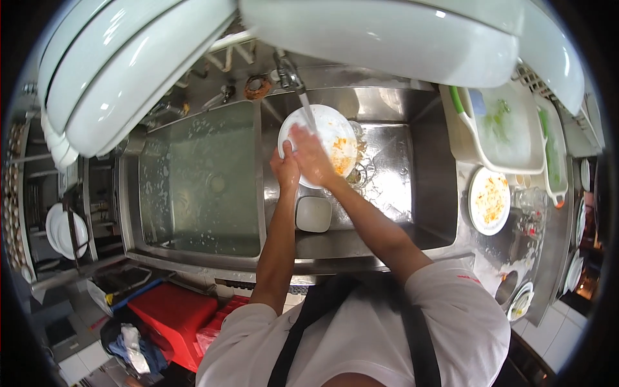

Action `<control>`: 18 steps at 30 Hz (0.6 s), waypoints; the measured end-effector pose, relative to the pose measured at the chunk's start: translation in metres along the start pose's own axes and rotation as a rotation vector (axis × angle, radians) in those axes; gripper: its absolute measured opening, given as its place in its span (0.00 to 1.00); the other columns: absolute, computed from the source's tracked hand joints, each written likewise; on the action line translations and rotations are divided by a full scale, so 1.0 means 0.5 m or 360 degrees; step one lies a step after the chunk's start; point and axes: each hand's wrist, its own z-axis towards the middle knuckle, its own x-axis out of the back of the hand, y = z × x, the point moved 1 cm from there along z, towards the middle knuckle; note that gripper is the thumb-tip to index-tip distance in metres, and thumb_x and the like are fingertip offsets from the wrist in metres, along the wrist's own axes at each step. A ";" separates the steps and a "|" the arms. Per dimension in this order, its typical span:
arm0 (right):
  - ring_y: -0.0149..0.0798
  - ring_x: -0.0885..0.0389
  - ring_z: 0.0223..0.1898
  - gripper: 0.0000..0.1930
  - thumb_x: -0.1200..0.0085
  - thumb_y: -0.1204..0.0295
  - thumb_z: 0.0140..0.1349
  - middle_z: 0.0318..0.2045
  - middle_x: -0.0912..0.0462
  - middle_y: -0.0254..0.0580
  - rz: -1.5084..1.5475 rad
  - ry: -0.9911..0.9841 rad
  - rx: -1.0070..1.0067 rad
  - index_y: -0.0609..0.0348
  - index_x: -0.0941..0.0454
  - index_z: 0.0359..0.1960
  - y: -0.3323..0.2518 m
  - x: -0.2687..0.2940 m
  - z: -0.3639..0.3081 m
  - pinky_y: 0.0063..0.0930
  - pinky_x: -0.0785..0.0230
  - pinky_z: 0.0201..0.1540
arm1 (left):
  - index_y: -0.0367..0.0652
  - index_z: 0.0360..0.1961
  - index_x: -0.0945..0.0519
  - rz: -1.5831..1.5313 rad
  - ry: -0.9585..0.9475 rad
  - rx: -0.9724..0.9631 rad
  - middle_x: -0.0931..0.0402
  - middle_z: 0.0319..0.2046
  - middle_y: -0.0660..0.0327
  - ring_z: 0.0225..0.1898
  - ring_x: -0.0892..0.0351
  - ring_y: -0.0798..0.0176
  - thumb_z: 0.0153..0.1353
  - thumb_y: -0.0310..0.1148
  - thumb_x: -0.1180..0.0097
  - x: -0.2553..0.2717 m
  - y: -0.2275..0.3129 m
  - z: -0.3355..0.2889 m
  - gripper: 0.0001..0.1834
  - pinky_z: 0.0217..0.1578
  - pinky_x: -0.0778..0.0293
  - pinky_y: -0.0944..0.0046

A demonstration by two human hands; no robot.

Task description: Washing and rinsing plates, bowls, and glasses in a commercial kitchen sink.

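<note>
Prob rinsing plate (pixel 334 131) gripped in left hand (pixel 285 169), right hand (pixel 313 158) flat over it; likely gotta clear orange smears (pixel 342 156) next.

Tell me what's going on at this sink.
A person's left hand grips the edge of a round white plate smeared with orange food, while the right hand lies flat over its face, beneath a metal tap. The plate is above the steel right basin, where a small, square white dish sits. Cloudy, greyish-green water stands in the left basin. Another food-smeared round white plate lies to the right.
</note>
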 end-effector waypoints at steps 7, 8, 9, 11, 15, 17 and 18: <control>0.55 0.56 0.69 0.31 0.58 0.63 0.63 0.67 0.51 0.55 -0.0290 0.0460 -0.0532 0.60 0.50 0.67 0.000 0.008 0.012 0.50 0.63 0.67 | 0.32 0.40 0.22 0.0369 -0.0070 -0.0388 0.19 0.33 0.52 0.32 0.23 0.64 0.65 0.40 0.50 0.005 -0.007 0.006 0.18 0.37 0.28 0.61; 0.57 0.54 0.68 0.30 0.58 0.64 0.64 0.67 0.49 0.56 -0.0235 0.0567 -0.0474 0.61 0.48 0.66 -0.014 0.012 0.018 0.49 0.63 0.68 | 0.32 0.40 0.21 0.0393 -0.0099 -0.0328 0.19 0.32 0.53 0.31 0.24 0.65 0.65 0.40 0.50 0.002 -0.005 0.008 0.18 0.36 0.28 0.62; 0.55 0.55 0.69 0.30 0.60 0.64 0.65 0.67 0.50 0.55 -0.0023 0.0382 -0.0226 0.61 0.49 0.66 -0.025 0.020 0.013 0.48 0.62 0.68 | 0.32 0.39 0.21 0.0367 -0.0235 -0.0340 0.19 0.31 0.54 0.32 0.24 0.67 0.64 0.40 0.50 0.001 -0.001 0.012 0.18 0.36 0.29 0.63; 0.51 0.56 0.70 0.29 0.61 0.64 0.65 0.68 0.50 0.53 0.0043 0.0092 -0.0137 0.61 0.49 0.66 -0.030 0.037 0.006 0.46 0.63 0.68 | 0.32 0.39 0.21 0.0344 -0.0171 -0.0360 0.19 0.31 0.54 0.32 0.25 0.67 0.64 0.40 0.50 0.003 0.012 0.016 0.18 0.36 0.29 0.63; 0.54 0.53 0.69 0.29 0.61 0.65 0.64 0.68 0.51 0.49 -0.0472 0.0389 -0.0474 0.55 0.48 0.67 -0.001 0.062 0.025 0.49 0.62 0.68 | 0.30 0.40 0.22 0.0275 -0.0135 -0.0243 0.20 0.33 0.56 0.35 0.25 0.68 0.64 0.41 0.48 -0.010 0.023 0.011 0.20 0.37 0.28 0.64; 0.50 0.54 0.69 0.28 0.62 0.65 0.65 0.68 0.50 0.49 -0.0365 0.0450 -0.0357 0.56 0.47 0.67 0.000 0.062 0.028 0.49 0.62 0.67 | 0.30 0.41 0.22 0.0071 -0.0135 0.0046 0.20 0.35 0.57 0.36 0.24 0.67 0.64 0.41 0.48 -0.021 0.009 0.010 0.20 0.39 0.29 0.65; 0.50 0.54 0.69 0.28 0.62 0.65 0.65 0.68 0.51 0.49 -0.0287 0.0316 -0.0174 0.56 0.48 0.67 0.001 0.068 0.024 0.49 0.62 0.67 | 0.30 0.41 0.22 0.0023 -0.0129 -0.0080 0.20 0.35 0.57 0.36 0.24 0.67 0.64 0.41 0.48 -0.025 0.002 0.013 0.20 0.39 0.29 0.65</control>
